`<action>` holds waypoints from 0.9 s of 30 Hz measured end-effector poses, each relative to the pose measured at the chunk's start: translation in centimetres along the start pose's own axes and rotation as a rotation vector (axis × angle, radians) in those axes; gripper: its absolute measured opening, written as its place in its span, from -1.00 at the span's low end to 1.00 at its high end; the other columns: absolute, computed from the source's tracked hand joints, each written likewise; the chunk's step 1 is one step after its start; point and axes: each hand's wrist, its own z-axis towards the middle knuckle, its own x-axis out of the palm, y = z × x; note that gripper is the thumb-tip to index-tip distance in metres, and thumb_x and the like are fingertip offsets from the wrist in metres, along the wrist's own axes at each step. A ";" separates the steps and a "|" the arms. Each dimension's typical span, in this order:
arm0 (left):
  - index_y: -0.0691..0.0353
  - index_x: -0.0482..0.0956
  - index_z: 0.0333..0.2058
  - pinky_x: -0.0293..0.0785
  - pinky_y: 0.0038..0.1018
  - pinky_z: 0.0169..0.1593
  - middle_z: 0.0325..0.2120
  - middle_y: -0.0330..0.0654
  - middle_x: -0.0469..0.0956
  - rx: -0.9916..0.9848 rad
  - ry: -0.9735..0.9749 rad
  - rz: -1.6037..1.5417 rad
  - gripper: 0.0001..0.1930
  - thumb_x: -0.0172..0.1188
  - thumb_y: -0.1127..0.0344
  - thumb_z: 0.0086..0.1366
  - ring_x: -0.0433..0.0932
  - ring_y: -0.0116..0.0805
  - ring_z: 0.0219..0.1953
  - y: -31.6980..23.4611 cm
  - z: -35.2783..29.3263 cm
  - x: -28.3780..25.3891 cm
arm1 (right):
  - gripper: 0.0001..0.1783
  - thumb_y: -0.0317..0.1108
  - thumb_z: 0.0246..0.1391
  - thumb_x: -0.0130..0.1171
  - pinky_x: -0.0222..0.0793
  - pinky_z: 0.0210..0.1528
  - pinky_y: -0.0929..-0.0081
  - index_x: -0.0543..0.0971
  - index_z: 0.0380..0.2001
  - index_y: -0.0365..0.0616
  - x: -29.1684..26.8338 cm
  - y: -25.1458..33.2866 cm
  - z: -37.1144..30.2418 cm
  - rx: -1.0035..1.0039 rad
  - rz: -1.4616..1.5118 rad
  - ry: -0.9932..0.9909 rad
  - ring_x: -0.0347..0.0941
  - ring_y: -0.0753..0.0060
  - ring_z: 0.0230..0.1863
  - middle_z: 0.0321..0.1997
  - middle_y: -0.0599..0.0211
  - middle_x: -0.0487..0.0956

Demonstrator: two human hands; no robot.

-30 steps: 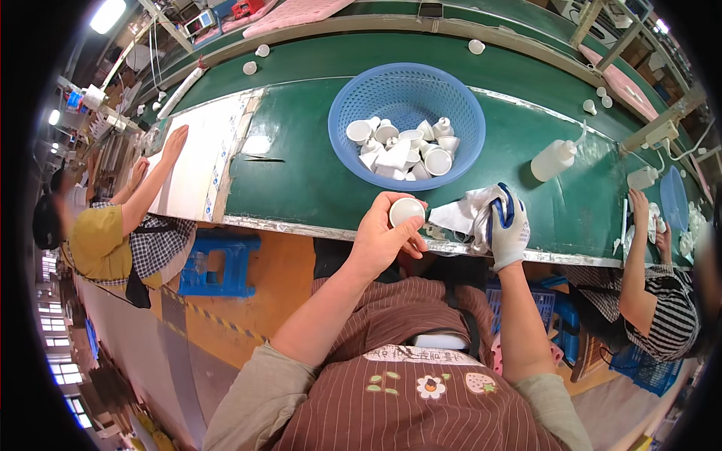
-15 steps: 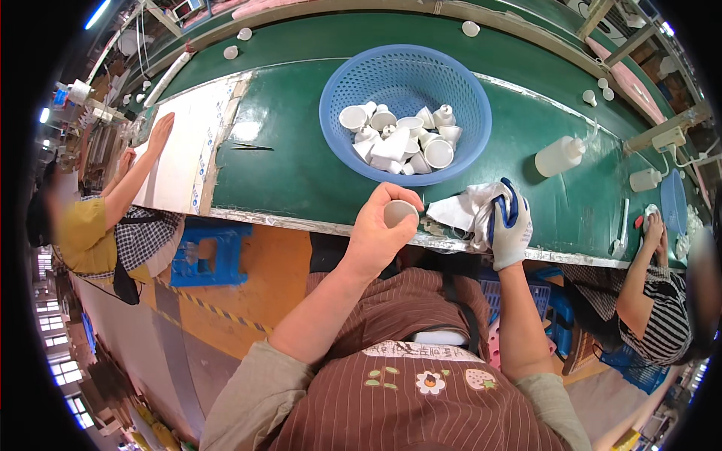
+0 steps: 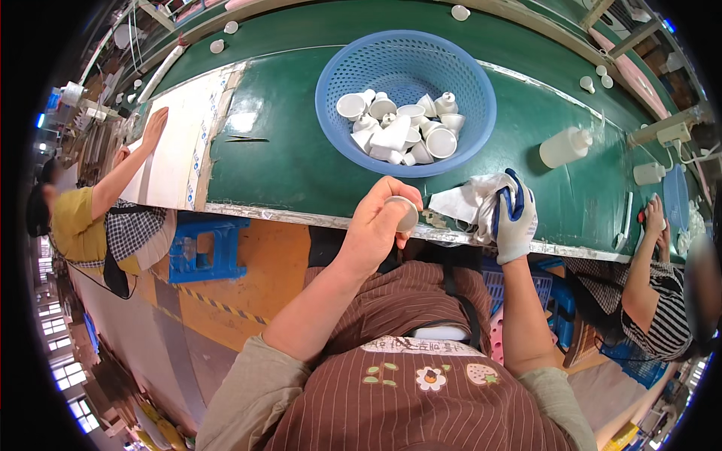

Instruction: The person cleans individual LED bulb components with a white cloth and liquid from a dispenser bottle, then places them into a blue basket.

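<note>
My bare left hand (image 3: 380,225) is closed around a white cup-shaped piece (image 3: 407,216) just off the table's front edge. The fingers hide much of it. In a white glove with blue edging, my right hand (image 3: 515,219) grips a crumpled white cloth (image 3: 468,201) that lies partly on the table edge. Beyond both hands stands a blue perforated basket (image 3: 481,98), with several white cup-shaped pieces (image 3: 440,142) piled inside, some showing narrow necks.
The green table (image 3: 286,161) has a worn pale front edge. A translucent squeeze bottle (image 3: 565,147) stands to the right, and dark tweezers (image 3: 247,139) lie left of the basket. Co-workers sit at both sides, the left one at a white board (image 3: 177,150). A blue stool (image 3: 207,252) stands below.
My left hand has turned the cup-shaped piece, so its round face now points more to the right. My right hand keeps the cloth nearly in place. The whole view has shifted slightly.
</note>
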 end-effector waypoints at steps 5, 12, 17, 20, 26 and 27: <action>0.24 0.45 -0.24 0.42 -0.52 -0.47 -0.28 -0.15 0.51 -0.053 0.005 -0.050 -0.68 -0.22 0.15 0.48 0.46 -0.46 -0.49 0.6 -0.2 -0.5 | -0.57 -0.42 0.12 0.18 0.39 0.13 0.24 0.53 0.10 -0.21 -0.7 -0.1 -0.5 0.053 0.083 -0.039 0.51 -0.04 0.05 0.03 0.03 0.58; 0.25 0.46 -0.02 0.48 -0.51 -0.27 -0.22 -0.25 0.52 0.244 0.036 0.264 -0.45 -0.29 -0.13 0.55 0.51 -0.48 -0.30 5.2 -0.7 5.0 | -0.41 -0.40 -0.17 0.30 0.42 0.07 0.15 0.52 0.04 -0.26 -2.3 12.4 -2.9 -0.448 -0.037 0.227 0.50 -0.17 -0.03 -0.03 -0.07 0.55; 0.19 0.52 -0.22 0.46 -0.41 -0.42 -0.55 -0.26 0.47 -0.103 0.175 0.300 -0.65 -0.04 0.02 0.49 0.51 -0.40 -0.53 2.9 0.4 2.1 | -0.39 -0.20 -0.05 0.35 0.31 0.16 0.05 0.52 0.12 -0.08 -3.5 9.3 2.8 -0.196 -0.410 0.237 0.41 -0.12 0.13 0.14 0.03 0.50; 0.19 0.51 -0.18 0.51 -0.24 -0.32 -0.43 -0.14 0.53 0.386 -0.011 0.911 -0.78 0.14 0.19 0.35 0.60 -0.11 -0.42 3.3 0.6 -0.3 | -0.35 -0.03 -0.03 0.36 0.11 0.33 -0.01 0.52 0.15 0.04 -4.0 9.4 5.7 -0.277 -0.669 0.187 0.22 -0.12 0.34 0.30 0.06 0.38; 0.28 0.45 0.00 0.51 -0.15 -0.06 0.01 0.05 0.39 0.420 -0.100 1.229 -0.49 0.34 0.42 0.02 0.53 0.09 -0.10 3.3 0.7 -3.0 | -0.40 -0.06 0.00 0.32 0.18 0.30 0.03 0.52 0.13 0.05 3.5 14.8 8.2 -0.559 -0.337 0.460 0.26 -0.12 0.31 0.24 0.04 0.43; 0.26 0.47 -0.01 0.51 -0.17 -0.04 -0.01 0.04 0.40 0.498 -0.125 1.284 -0.50 0.32 0.45 0.02 0.52 0.05 -0.09 3.4 0.5 -3.5 | -0.41 -0.04 0.02 0.29 0.20 0.28 0.04 0.52 0.13 0.05 4.7 15.5 8.6 -0.512 -0.369 0.560 0.29 -0.10 0.28 0.20 0.05 0.45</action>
